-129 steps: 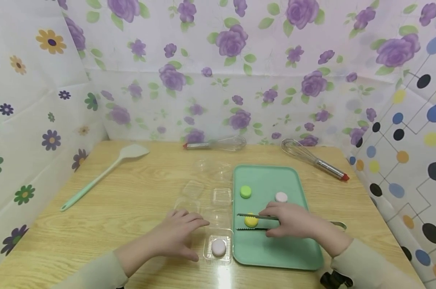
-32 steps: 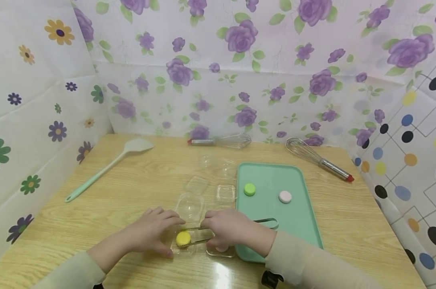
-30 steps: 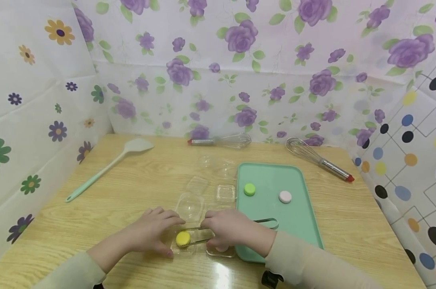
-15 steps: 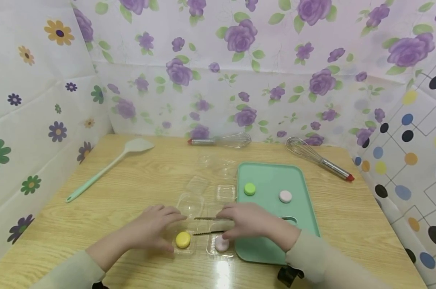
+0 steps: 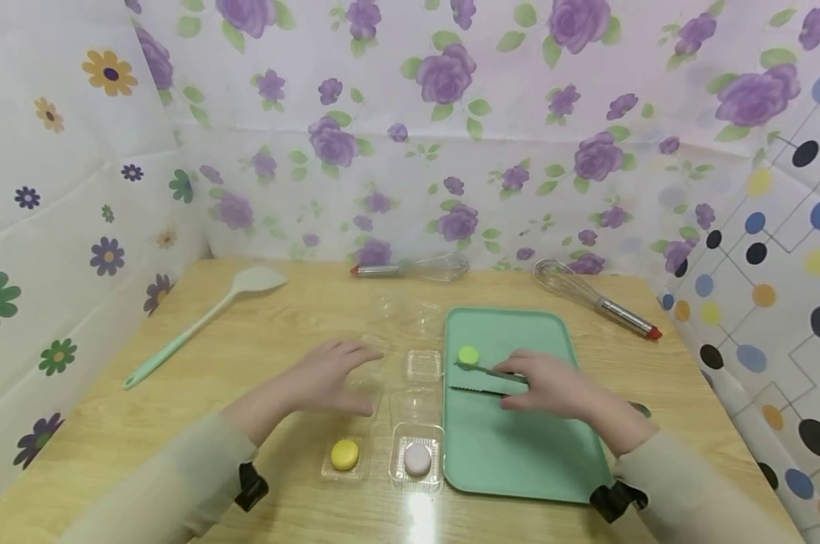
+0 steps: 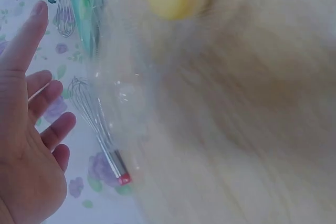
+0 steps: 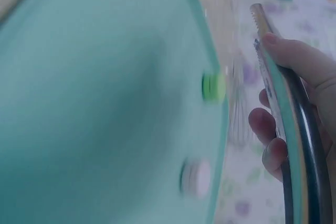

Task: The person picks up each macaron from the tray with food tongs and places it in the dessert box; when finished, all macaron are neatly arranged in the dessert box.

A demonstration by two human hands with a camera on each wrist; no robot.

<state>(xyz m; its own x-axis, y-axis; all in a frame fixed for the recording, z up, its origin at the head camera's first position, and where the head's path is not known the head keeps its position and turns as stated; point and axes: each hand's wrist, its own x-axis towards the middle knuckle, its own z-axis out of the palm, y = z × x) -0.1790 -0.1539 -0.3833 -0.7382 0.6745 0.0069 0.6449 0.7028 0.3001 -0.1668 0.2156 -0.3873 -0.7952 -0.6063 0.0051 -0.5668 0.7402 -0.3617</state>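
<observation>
My right hand [image 5: 549, 384] grips metal tongs [image 5: 479, 391] over the green tray [image 5: 525, 468]. The tongs' tips are spread, with nothing between them; one arm reaches the near edge of a green macaron [image 5: 468, 356]. A pale pink macaron [image 7: 197, 178] shows on the tray in the right wrist view, covered by my hand in the head view. My left hand [image 5: 328, 378] hovers with spread fingers over clear plastic lids, holding nothing. Below it a yellow macaron [image 5: 345, 455] sits in a clear plastic box [image 5: 328, 474]. Beside that, a pale lilac macaron [image 5: 417, 459] sits in another clear box [image 5: 397, 480].
More clear plastic boxes [image 5: 423, 365] lie left of the tray. One whisk [image 5: 416, 269] lies at the back edge, another whisk [image 5: 600, 300] at back right. A pale green spatula [image 5: 205, 325] lies at the left. A flowered cloth [image 5: 382, 166] hangs behind the table.
The tongs carried the yellow macaron from the tray into the left box and let it go. My right hand then moved right, back over the tray. My left hand has risen away from the yellow macaron's box.
</observation>
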